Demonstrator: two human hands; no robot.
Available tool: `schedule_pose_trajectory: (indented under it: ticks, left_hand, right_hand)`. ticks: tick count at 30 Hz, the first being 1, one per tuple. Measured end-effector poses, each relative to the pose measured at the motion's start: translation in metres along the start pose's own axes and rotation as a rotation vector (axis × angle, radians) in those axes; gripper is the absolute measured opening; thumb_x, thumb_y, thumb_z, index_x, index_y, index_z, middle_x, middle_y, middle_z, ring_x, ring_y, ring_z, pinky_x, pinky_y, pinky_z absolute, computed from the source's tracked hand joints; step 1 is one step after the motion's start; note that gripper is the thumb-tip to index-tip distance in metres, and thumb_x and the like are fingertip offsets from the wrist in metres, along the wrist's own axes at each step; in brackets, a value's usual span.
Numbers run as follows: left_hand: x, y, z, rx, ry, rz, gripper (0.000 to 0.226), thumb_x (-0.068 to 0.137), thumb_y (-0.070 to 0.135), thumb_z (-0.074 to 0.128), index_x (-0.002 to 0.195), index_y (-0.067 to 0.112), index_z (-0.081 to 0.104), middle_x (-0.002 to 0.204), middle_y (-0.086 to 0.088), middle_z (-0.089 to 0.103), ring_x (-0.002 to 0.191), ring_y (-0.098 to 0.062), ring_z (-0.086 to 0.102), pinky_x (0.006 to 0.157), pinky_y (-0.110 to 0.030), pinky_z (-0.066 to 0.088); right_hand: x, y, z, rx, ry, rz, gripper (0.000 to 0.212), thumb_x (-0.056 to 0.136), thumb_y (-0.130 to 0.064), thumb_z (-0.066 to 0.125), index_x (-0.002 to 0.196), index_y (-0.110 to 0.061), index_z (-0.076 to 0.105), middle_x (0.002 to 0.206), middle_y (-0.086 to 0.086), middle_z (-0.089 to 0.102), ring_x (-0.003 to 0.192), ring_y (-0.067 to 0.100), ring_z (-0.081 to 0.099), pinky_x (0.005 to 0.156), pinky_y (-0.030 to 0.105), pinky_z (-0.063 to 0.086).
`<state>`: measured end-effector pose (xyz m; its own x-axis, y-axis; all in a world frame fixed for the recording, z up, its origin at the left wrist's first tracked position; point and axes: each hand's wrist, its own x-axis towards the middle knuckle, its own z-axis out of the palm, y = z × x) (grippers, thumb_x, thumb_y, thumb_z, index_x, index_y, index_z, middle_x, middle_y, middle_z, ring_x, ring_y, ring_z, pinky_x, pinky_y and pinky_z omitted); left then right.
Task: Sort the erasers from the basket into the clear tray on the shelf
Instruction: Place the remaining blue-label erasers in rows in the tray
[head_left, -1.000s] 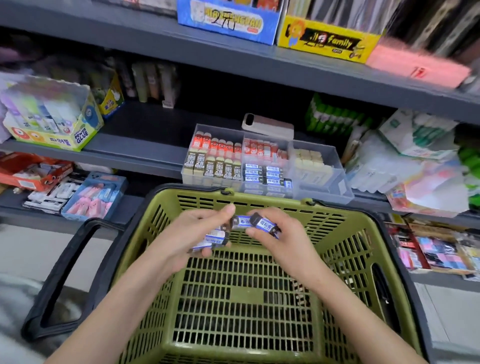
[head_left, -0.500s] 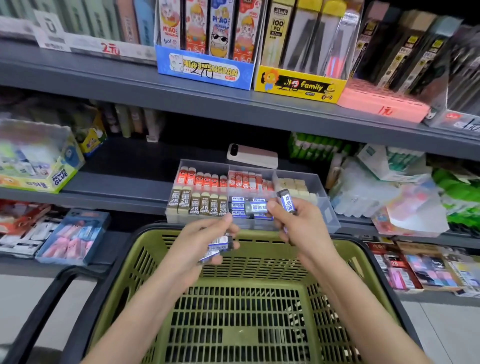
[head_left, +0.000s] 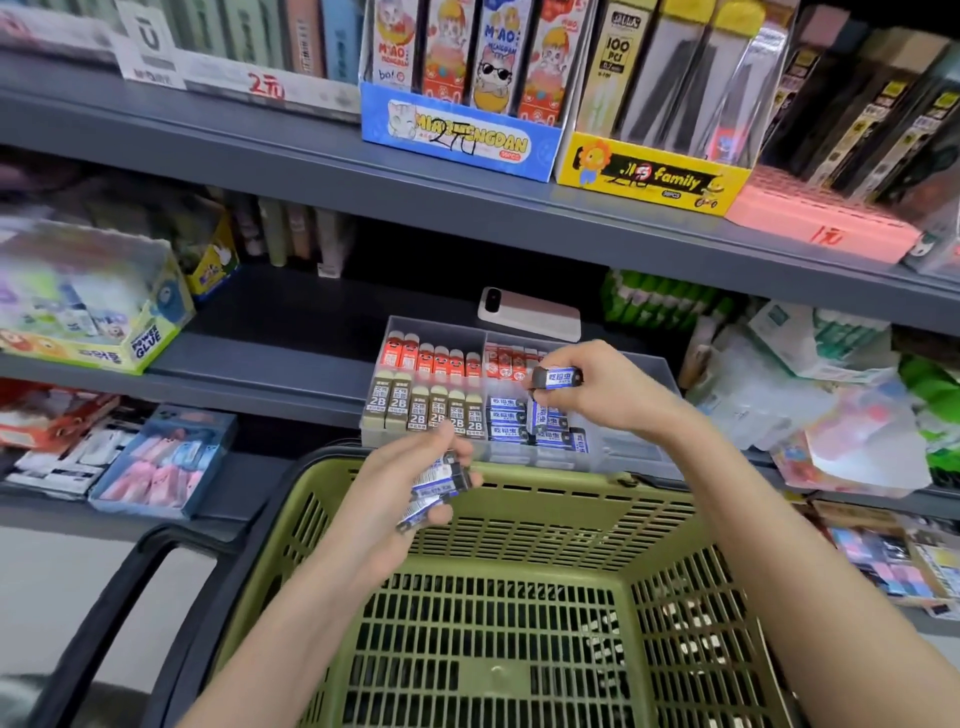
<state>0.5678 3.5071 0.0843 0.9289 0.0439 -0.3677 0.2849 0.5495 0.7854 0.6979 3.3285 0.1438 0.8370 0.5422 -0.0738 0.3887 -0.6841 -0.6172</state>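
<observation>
Right hand: the right hand (head_left: 602, 402) is above the middle compartment of the clear plastic tray with dividers (head_left: 657, 382). Its thumb and fingers (head_left: 569, 357) pinch one small eraser in a blue and white paper sleeve with a black end (head_left: 558, 377). This eraser lies level, a little above the erasers in the tray and apart from them.
Left hand: the left hand (head_left: 392, 512) is over the far left rim of the olive-green plastic basket with slotted walls (head_left: 571, 519). Its fingers are curled around a small bundle of blue and white sleeved erasers (head_left: 441, 483), and the thumb presses on the bundle. How many erasers are in the bundle, I cannot tell.
Tray: it stands on the near edge of the grey metal shelf (head_left: 260, 366), just beyond the basket.
Tray, left compartment: a far row of red-sleeved erasers (head_left: 431, 359) and a near row of beige erasers marked 2B (head_left: 422, 411), all upright.
Tray, middle compartment: more red erasers at the far side and blue and white erasers laid flat (head_left: 506, 417) at the near side. One blue eraser (head_left: 537, 415) stands tilted under the right hand; I cannot tell whether the hand touches it.
Basket handle: a black handle (head_left: 122, 587) hangs down at the left side.
Behind the tray: a white phone lying flat (head_left: 530, 314).
Far left on the shelf: a clear-topped yellow box marked POWER GLUE (head_left: 104, 332).
Upper shelf: a blue cartoon display box (head_left: 460, 136) beside a yellow display box marked family (head_left: 652, 179).
</observation>
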Motion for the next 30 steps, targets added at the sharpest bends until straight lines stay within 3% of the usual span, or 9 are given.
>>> schedule_pose_trajectory:
  ticks: [4,6,10,15,18,21,25,28,30]
  left_hand:
    - [-0.001,0.000,0.001,0.020,0.007,0.005,0.023,0.070,0.032,0.068,0.068,0.010,0.074,0.077,-0.010,0.071,0.074,-0.023,0.070,0.033,-0.018,0.035]
    - [-0.001,0.001,0.001,0.017,0.013,0.008,0.024,0.069,0.032,0.069,0.070,0.008,0.074,0.078,-0.011,0.071,0.074,-0.024,0.071,0.032,-0.018,0.035]
    - [-0.001,0.002,-0.003,-0.006,0.014,-0.002,0.023,0.071,0.030,0.069,0.071,0.008,0.075,0.080,-0.011,0.072,0.077,-0.024,0.071,0.033,-0.018,0.036]
    - [0.000,0.001,-0.003,-0.019,0.007,0.001,0.027,0.070,0.031,0.069,0.076,0.006,0.074,0.081,-0.012,0.071,0.075,-0.023,0.071,0.032,-0.018,0.037]
    - [0.000,0.000,-0.004,-0.008,-0.007,-0.001,0.026,0.071,0.033,0.069,0.074,0.008,0.074,0.079,-0.011,0.071,0.074,-0.022,0.070,0.033,-0.018,0.037]
    - [0.000,0.000,-0.005,-0.010,-0.012,-0.006,0.026,0.071,0.034,0.069,0.074,0.009,0.075,0.080,-0.012,0.071,0.076,-0.023,0.070,0.034,-0.018,0.038]
    - [0.000,0.000,-0.007,-0.011,-0.013,-0.013,0.025,0.069,0.034,0.070,0.073,0.010,0.076,0.080,-0.013,0.071,0.077,-0.023,0.070,0.034,-0.018,0.039]
    - [0.001,0.000,-0.008,-0.024,-0.018,-0.025,0.024,0.070,0.032,0.071,0.074,0.010,0.076,0.081,-0.014,0.071,0.077,-0.023,0.070,0.033,-0.018,0.039]
    - [0.002,0.000,-0.008,-0.047,-0.014,-0.032,0.024,0.071,0.031,0.070,0.075,0.008,0.075,0.081,-0.014,0.071,0.077,-0.024,0.070,0.033,-0.018,0.039]
  right_hand:
    - [0.018,-0.012,0.006,-0.104,-0.262,-0.022,0.011,0.082,-0.010,0.070,0.093,-0.010,0.072,0.092,0.007,0.070,0.081,0.013,0.060,0.076,0.028,0.047]
    - [0.021,-0.016,0.015,-0.088,-0.286,-0.030,0.013,0.083,-0.016,0.070,0.092,-0.007,0.070,0.087,0.006,0.068,0.075,0.012,0.057,0.071,0.027,0.045]
    - [0.014,-0.007,0.019,-0.003,-0.137,0.012,0.021,0.084,-0.029,0.069,0.068,-0.019,0.062,0.061,-0.011,0.051,0.049,0.000,0.041,0.051,0.019,0.031]
    - [-0.003,0.005,0.026,0.239,-0.078,0.137,0.024,0.090,-0.027,0.061,0.079,-0.007,0.069,0.074,0.011,0.058,0.060,0.018,0.041,0.047,0.022,0.030]
    - [-0.007,0.007,0.033,0.223,-0.020,0.113,0.023,0.089,-0.026,0.062,0.087,-0.004,0.067,0.071,0.003,0.058,0.055,0.009,0.044,0.046,0.011,0.032]
    - [-0.008,0.009,0.030,0.280,0.133,0.092,0.009,0.086,-0.022,0.066,0.087,-0.014,0.067,0.072,-0.001,0.062,0.057,0.006,0.049,0.052,0.013,0.039]
    - [-0.012,0.010,0.022,0.396,0.055,0.179,0.005,0.085,-0.024,0.067,0.086,-0.019,0.068,0.064,-0.006,0.058,0.053,0.008,0.042,0.044,0.015,0.030]
    - [-0.010,0.010,0.019,0.461,0.008,0.220,0.027,0.095,-0.027,0.052,0.087,-0.003,0.062,0.062,0.001,0.044,0.048,0.009,0.032,0.042,0.018,0.026]
    - [-0.008,0.010,0.019,0.437,-0.020,0.228,0.023,0.099,-0.020,0.044,0.084,-0.009,0.059,0.067,0.003,0.050,0.050,0.010,0.035,0.042,0.019,0.026]
